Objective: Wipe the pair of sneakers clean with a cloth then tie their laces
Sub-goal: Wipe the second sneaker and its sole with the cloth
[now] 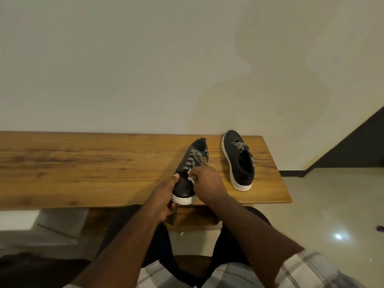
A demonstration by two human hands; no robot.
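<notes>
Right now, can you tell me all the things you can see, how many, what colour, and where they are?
sneakers: two, black with white soles and black-and-white laces; one held at the table's near edge, the other resting further right on the table
cloth: one, white, mostly hidden under the right hand, against the held sneaker
table: one, brown wood, against the wall
wall: one, off-white, behind the table
floor: pale and shiny, to the right
small purple thing: one, on the floor at the right edge; too small to identify
left hand: gripping the held sneaker's toe
right hand: pressing the cloth on that sneaker
</notes>
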